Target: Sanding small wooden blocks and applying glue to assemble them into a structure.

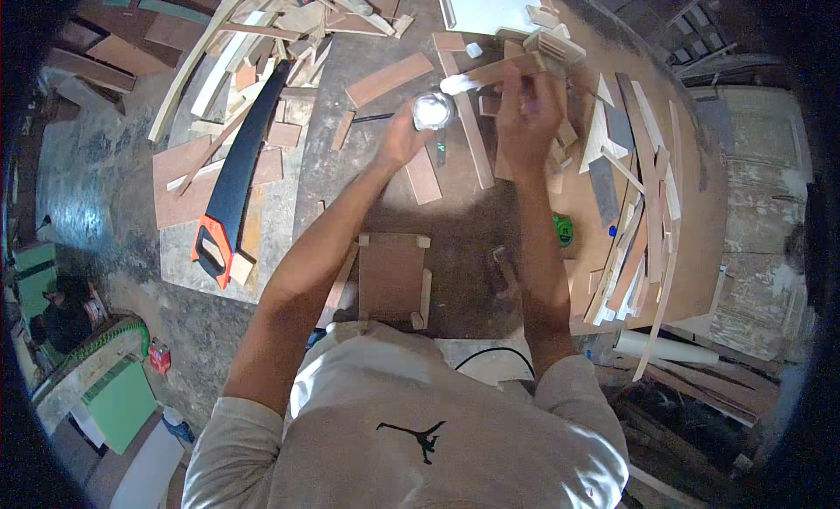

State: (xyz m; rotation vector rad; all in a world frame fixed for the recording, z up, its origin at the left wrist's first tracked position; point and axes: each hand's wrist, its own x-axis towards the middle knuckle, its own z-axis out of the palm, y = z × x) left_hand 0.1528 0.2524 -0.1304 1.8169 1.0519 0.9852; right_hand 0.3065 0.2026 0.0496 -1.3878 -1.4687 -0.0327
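Note:
My left hand (404,138) is closed around a small round container (432,112) with bright white contents, held over the middle of the table. My right hand (530,115), a little blurred, grips a flat wooden stick (499,74). A white, wet-looking coating covers the stick's left end, which is just above and right of the container's rim, apart from it. Close to my body lies a small rectangular wooden panel (391,274) with little blocks at its corners. Below the container is a short wooden board (423,178).
A handsaw (234,181) with an orange handle lies at the left among wood offcuts. Long thin strips (646,203) are piled at the right edge, near a green tape measure (563,231). A white board (494,8) is at the far side.

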